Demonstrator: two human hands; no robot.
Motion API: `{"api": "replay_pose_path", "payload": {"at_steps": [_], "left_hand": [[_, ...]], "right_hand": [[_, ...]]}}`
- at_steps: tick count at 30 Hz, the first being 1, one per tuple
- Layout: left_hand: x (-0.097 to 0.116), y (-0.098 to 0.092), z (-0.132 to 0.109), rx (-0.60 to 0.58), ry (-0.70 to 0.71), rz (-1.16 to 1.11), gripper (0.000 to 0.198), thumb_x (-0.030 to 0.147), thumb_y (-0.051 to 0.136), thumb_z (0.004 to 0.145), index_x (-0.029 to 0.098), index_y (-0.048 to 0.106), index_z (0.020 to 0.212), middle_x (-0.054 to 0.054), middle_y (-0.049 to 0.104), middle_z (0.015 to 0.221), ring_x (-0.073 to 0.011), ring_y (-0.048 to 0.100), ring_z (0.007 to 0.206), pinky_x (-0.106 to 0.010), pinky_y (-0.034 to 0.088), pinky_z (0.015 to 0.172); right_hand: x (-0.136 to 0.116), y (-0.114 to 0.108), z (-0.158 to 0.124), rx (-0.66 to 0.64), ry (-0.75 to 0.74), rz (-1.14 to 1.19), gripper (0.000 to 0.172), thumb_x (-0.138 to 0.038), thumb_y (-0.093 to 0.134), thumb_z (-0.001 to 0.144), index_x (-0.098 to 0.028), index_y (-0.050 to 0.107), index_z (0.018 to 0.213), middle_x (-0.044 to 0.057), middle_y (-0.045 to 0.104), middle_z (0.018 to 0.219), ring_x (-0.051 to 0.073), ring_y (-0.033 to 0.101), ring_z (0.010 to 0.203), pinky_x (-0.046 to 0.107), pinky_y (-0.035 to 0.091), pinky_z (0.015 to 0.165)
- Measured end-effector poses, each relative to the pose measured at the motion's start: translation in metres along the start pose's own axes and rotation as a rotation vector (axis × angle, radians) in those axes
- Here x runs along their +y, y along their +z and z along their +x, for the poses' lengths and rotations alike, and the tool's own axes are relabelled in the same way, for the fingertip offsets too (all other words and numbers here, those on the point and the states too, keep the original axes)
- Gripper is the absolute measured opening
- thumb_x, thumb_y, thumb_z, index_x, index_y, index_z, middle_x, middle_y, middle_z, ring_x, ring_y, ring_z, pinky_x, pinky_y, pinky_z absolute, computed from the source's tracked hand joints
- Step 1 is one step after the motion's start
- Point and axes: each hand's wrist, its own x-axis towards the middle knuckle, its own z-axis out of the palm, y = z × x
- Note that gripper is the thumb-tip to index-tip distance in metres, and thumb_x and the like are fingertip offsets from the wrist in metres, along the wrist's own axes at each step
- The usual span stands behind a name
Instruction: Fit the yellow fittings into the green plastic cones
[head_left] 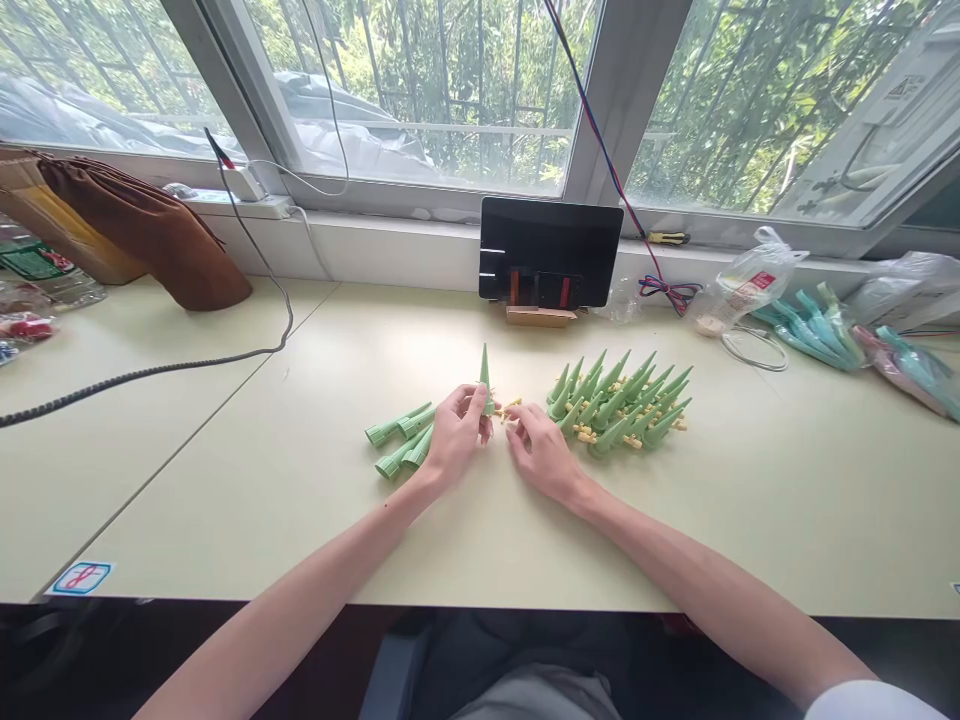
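Note:
My left hand [459, 428] is closed around a light green pointed cone [485, 375], holding it upright with the tip up. My right hand [541, 450] is beside it, fingers bent and slightly apart. Its fingertips are at some small yellow pieces [513, 403], and I cannot see any piece between them. Left of my left hand, several longer green hollow cones [391, 464] lie on their sides. To the right of my right hand stands a dense group of green cones [621, 400] with small yellow parts at their bases.
A dark tablet [551, 250] leans at the back of the pale table [465, 560]. Behind on the right are a clear plastic bag [750, 280], a white cable [754, 350] and bagged blue pieces [814, 330]. A brown pouch [157, 240] and black cord [150, 376] occupy the left.

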Motion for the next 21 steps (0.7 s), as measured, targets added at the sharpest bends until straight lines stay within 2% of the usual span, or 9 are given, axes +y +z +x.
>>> {"api": "replay_pose_path", "payload": {"at_steps": [6, 11, 16, 21], "left_hand": [[-0.0004, 0.0006, -0.0014, -0.017, 0.008, 0.001, 0.04, 0.056, 0.06, 0.087, 0.017, 0.057, 0.086, -0.004, 0.064, 0.082, -0.0075, 0.05, 0.048, -0.023, 0.04, 0.044], [-0.0007, 0.0013, -0.0015, -0.014, 0.011, -0.002, 0.04, 0.057, 0.061, 0.086, 0.018, 0.056, 0.085, 0.0, 0.058, 0.072, -0.0086, 0.05, 0.048, -0.023, 0.04, 0.043], [-0.0004, 0.002, -0.0008, -0.015, 0.003, -0.01, 0.042, 0.059, 0.062, 0.084, 0.018, 0.056, 0.085, -0.001, 0.059, 0.074, -0.0087, 0.05, 0.047, -0.023, 0.039, 0.042], [-0.0022, 0.0006, -0.0006, -0.034, -0.007, -0.013, 0.043, 0.061, 0.057, 0.087, 0.018, 0.055, 0.084, 0.001, 0.055, 0.063, -0.0096, 0.049, 0.047, -0.022, 0.039, 0.043]], "right_hand": [[0.0, -0.0007, 0.0011, -0.016, -0.027, -0.055, 0.039, -0.012, 0.048, 0.092, -0.021, 0.055, 0.129, 0.011, 0.054, 0.116, 0.022, 0.058, 0.098, 0.039, 0.05, 0.094], [0.0006, -0.0016, 0.0015, -0.046, -0.049, -0.171, 0.043, -0.013, 0.049, 0.092, -0.021, 0.054, 0.134, 0.012, 0.051, 0.123, 0.023, 0.055, 0.098, 0.041, 0.047, 0.095], [-0.0011, -0.0024, 0.0017, -0.085, -0.047, -0.307, 0.041, -0.015, 0.048, 0.094, -0.021, 0.055, 0.133, 0.012, 0.053, 0.126, 0.026, 0.052, 0.104, 0.043, 0.044, 0.091], [-0.0023, -0.0028, 0.0013, -0.101, -0.061, -0.345, 0.036, -0.016, 0.043, 0.097, -0.022, 0.059, 0.129, 0.011, 0.054, 0.129, 0.028, 0.051, 0.106, 0.042, 0.043, 0.087]]}}
